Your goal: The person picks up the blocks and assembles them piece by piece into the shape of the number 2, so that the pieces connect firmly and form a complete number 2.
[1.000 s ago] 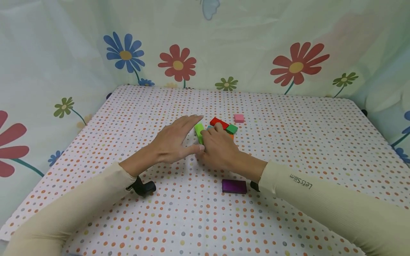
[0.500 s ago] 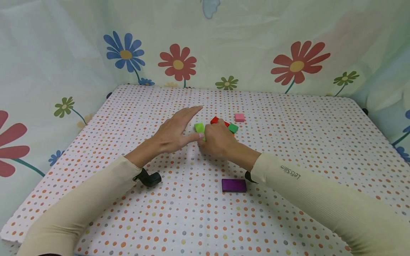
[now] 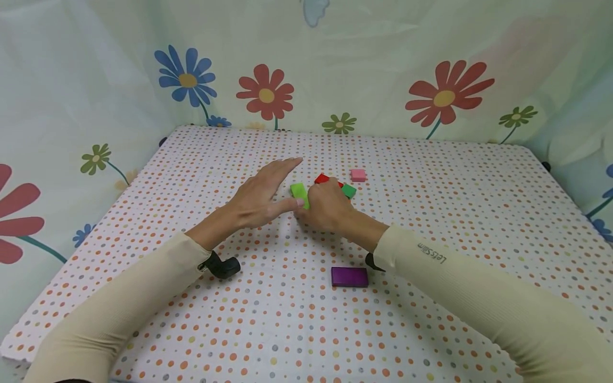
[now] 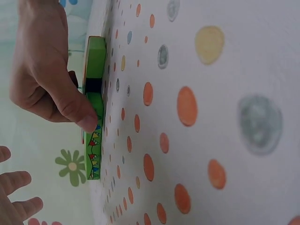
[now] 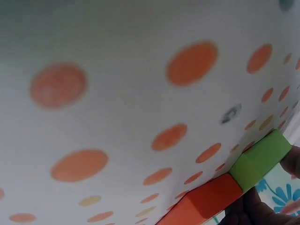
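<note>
Cream sleeve (image 3: 110, 306) comes first on my feed, running up to the left hand (image 3: 261, 197); its fingers are straight with the thumb spread away, holding nothing; I'd guess it's there as a guard, but I can't tell if the thumb tip touches anything. Next is the lime green block (image 3: 298, 190), on the dotted surface (image 3: 268, 319) between the hands; the left wrist cam gives me its bunting-printed side. Red block (image 3: 322, 178) sits just past the knuckles of the right hand (image 3: 330, 206); that hand has its fingers curled and thumb against the printed side, so I read it as a pinch on the lime green block, probably to steady it; dark green block (image 3: 349, 191) peeks out just beyond. My right wrist cam has a red-orange block (image 5: 206, 201) snug against a green one; no clue which green. Purple block (image 3: 349, 276) lies flat on the near side, well apart, maybe so the wrists have room; pink block (image 3: 357, 175) is furthest right, sitting alone behind the cluster, presumably out of the fingers' way.
</note>
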### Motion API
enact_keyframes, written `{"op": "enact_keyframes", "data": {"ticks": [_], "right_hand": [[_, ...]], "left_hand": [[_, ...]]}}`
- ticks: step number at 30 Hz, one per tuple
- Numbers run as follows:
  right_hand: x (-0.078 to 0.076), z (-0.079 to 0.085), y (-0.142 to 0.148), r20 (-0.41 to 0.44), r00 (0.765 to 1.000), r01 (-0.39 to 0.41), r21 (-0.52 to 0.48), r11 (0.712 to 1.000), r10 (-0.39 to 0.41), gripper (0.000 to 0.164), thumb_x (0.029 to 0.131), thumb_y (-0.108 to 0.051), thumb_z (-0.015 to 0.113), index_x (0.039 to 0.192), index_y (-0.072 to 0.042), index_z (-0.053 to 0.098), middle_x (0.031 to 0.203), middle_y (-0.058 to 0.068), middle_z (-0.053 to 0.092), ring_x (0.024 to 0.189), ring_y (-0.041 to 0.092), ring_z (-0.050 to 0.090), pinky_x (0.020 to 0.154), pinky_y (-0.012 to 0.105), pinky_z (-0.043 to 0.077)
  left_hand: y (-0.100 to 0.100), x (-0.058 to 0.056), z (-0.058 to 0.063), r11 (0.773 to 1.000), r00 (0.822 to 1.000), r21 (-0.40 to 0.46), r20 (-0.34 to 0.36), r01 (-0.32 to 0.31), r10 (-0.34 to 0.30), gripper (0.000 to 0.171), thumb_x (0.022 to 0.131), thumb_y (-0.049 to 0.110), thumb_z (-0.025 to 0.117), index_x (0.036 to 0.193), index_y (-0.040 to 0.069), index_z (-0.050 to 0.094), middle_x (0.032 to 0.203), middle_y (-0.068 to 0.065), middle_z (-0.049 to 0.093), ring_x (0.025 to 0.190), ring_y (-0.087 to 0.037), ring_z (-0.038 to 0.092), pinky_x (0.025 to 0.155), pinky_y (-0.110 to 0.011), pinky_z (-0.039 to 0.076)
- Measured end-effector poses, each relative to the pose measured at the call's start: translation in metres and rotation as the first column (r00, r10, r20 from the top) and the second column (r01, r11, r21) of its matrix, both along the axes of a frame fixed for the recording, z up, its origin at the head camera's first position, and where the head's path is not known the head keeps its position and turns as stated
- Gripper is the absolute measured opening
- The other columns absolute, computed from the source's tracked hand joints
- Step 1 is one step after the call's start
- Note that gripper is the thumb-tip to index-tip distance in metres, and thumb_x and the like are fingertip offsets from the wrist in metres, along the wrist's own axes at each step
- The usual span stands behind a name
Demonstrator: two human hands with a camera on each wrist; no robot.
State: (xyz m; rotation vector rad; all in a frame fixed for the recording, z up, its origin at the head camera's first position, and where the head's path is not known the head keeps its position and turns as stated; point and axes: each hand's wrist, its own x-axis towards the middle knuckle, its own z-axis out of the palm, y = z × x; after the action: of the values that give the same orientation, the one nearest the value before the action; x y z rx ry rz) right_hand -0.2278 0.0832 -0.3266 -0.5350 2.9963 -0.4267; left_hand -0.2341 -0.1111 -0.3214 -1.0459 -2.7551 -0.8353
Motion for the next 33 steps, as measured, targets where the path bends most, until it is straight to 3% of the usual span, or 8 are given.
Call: {"op": "enact_keyframes", "data": {"ticks": [4, 13, 17, 20, 25, 27, 33], "right_hand": [[0.0, -0.001, 0.002, -0.002, 1.0, -0.021, -0.02, 1.0, 0.021, 0.046, 0.093, -0.027, 0.064, 0.054, -0.011, 0.046, 0.049, -0.002, 0.034, 0.062, 0.022, 0.047, 0.056, 0.029, 0.037], [0.003, -0.004, 0.004, -0.046, 0.996, -0.077, -0.114, 0.991, 0.073, 0.044, 0.09, -0.017, 0.065, 0.053, -0.013, 0.04, 0.048, -0.005, 0.027, 0.044, 0.01, 0.025, 0.049, 0.025, 0.027], [0.006, -0.003, 0.005, -0.038, 0.997, -0.068, -0.148, 0.987, 0.063, 0.037, 0.088, -0.014, 0.066, 0.056, -0.011, 0.046, 0.049, -0.004, 0.031, 0.046, 0.012, 0.031, 0.054, 0.027, 0.028], [0.009, -0.002, 0.007, -0.037, 0.998, -0.06, -0.166, 0.984, 0.055, 0.028, 0.089, -0.015, 0.068, 0.064, -0.008, 0.058, 0.051, -0.001, 0.041, 0.051, 0.016, 0.042, 0.058, 0.028, 0.034], [0.017, 0.0, 0.011, -0.034, 0.998, -0.064, -0.182, 0.981, 0.059, 0.018, 0.09, -0.019, 0.073, 0.083, -0.003, 0.071, 0.063, 0.0, 0.058, 0.075, 0.022, 0.05, 0.065, 0.03, 0.039], [0.021, 0.0, 0.013, -0.027, 0.998, -0.065, -0.191, 0.98, 0.06, 0.017, 0.089, -0.02, 0.074, 0.087, -0.003, 0.073, 0.065, 0.0, 0.06, 0.083, 0.022, 0.048, 0.069, 0.031, 0.04], [0.031, -0.001, 0.019, -0.03, 0.995, -0.104, -0.233, 0.967, 0.1, 0.014, 0.087, -0.017, 0.074, 0.084, -0.003, 0.075, 0.061, 0.0, 0.057, 0.082, 0.022, 0.05, 0.065, 0.031, 0.042]], "left_hand": [[0.001, 0.0, 0.001, 1.0, 1.0, -0.001, -0.002, 0.001, -0.001, 0.082, 0.092, 0.061, 0.048, 0.163, 0.032, 0.02, 0.166, 0.002, 0.027, 0.152, -0.022, 0.024, 0.116, -0.059, 0.029], [-0.002, 0.002, 0.007, 1.0, 1.0, -0.011, -0.03, -0.005, 0.005, 0.083, 0.091, 0.063, 0.051, 0.162, 0.032, 0.021, 0.166, 0.003, 0.027, 0.153, -0.022, 0.023, 0.113, -0.063, 0.032], [-0.004, 0.003, 0.009, 1.0, 0.999, -0.015, -0.04, -0.013, 0.012, 0.084, 0.09, 0.063, 0.051, 0.163, 0.032, 0.02, 0.166, 0.002, 0.026, 0.153, -0.023, 0.02, 0.112, -0.065, 0.032], [-0.005, 0.003, 0.01, 1.0, 0.999, -0.016, -0.037, -0.006, 0.006, 0.084, 0.09, 0.062, 0.05, 0.163, 0.033, 0.019, 0.167, 0.003, 0.025, 0.154, -0.023, 0.018, 0.113, -0.066, 0.029], [-0.006, 0.005, 0.01, 1.0, 0.999, -0.01, -0.042, 0.008, -0.009, 0.084, 0.091, 0.061, 0.051, 0.163, 0.031, 0.02, 0.167, 0.001, 0.025, 0.155, -0.026, 0.017, 0.114, -0.068, 0.027], [-0.007, 0.007, 0.01, 1.0, 0.999, -0.006, -0.042, 0.014, -0.014, 0.083, 0.092, 0.061, 0.05, 0.163, 0.031, 0.02, 0.167, 0.001, 0.025, 0.155, -0.028, 0.016, 0.113, -0.07, 0.026], [-0.006, 0.016, 0.01, 1.0, 0.999, -0.006, -0.039, 0.026, -0.026, 0.082, 0.092, 0.061, 0.048, 0.163, 0.031, 0.021, 0.167, 0.002, 0.025, 0.155, -0.029, 0.015, 0.11, -0.074, 0.025]]}}
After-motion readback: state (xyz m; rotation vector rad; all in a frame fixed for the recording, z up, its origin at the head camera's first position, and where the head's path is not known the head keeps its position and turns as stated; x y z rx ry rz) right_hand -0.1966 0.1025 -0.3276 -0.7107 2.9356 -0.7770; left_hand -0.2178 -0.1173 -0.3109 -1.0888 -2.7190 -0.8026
